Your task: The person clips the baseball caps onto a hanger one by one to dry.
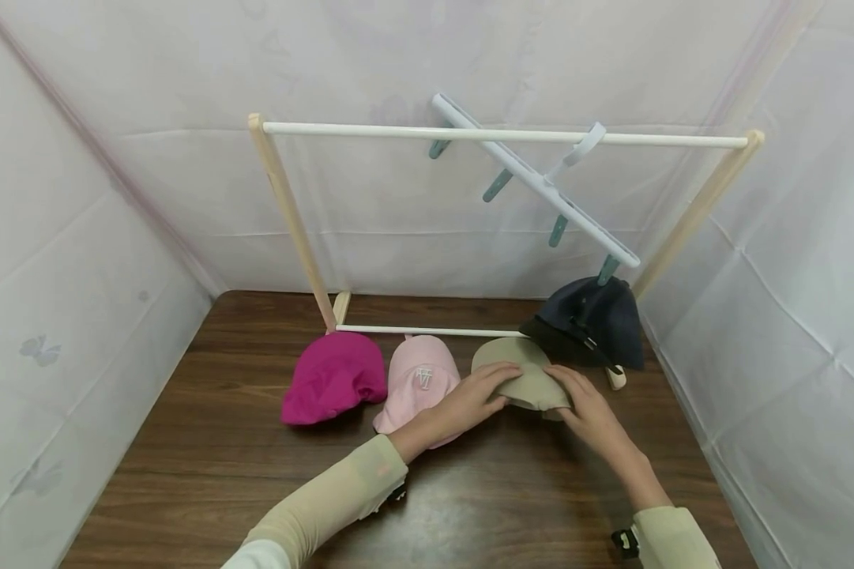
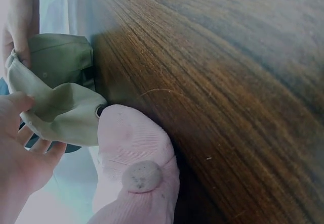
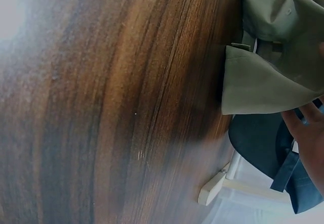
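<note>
A khaki cap (image 1: 521,371) is between both hands in the head view. My left hand (image 1: 472,399) pinches its left edge; in the left wrist view the thumb lies inside the opening and the fingers outside. On the opposite edge, my right hand (image 1: 590,403) grips the cap, its thumb showing at the rim in the left wrist view. The cap's hollow underside (image 3: 298,57) faces the right wrist camera. Just behind, a navy cap (image 1: 604,324) hangs by one clip (image 1: 607,270) of a tilted pale-blue hanger (image 1: 533,178). A pink cap (image 1: 423,375) lies beside my left hand.
A magenta cap (image 1: 334,375) lies at the left on the dark wooden table (image 1: 213,427). The rack's white top bar (image 1: 370,131) carries the hanger, which has several teal clips. Wooden posts (image 1: 291,213) stand at both ends, and white sheeting (image 1: 99,237) surrounds the table.
</note>
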A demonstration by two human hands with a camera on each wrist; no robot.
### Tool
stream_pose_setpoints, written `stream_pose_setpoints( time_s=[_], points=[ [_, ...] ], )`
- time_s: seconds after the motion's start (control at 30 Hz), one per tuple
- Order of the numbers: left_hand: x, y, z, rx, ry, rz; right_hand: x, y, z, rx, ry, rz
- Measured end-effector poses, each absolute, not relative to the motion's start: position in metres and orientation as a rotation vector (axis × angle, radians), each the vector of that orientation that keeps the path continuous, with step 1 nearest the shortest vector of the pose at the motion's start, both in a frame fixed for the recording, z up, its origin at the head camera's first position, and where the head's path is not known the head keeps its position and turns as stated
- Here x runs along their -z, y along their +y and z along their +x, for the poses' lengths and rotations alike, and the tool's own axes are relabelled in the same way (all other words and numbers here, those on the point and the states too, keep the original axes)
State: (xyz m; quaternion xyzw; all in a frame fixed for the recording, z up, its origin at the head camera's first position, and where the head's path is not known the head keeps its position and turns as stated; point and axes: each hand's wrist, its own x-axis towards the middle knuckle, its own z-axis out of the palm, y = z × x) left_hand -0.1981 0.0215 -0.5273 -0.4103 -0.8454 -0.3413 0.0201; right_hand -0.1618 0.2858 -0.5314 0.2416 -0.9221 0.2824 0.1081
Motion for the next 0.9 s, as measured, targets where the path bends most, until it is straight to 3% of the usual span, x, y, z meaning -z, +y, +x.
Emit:
stream_pose_setpoints(
  time_s=[0.9],
  points=[
    [0.5282, 0.0185, -0.2036, 1.173, -2.458, -1.268, 0.526, 0.277, -0.1641, -0.894, -2.572, 0.638]
  ],
)
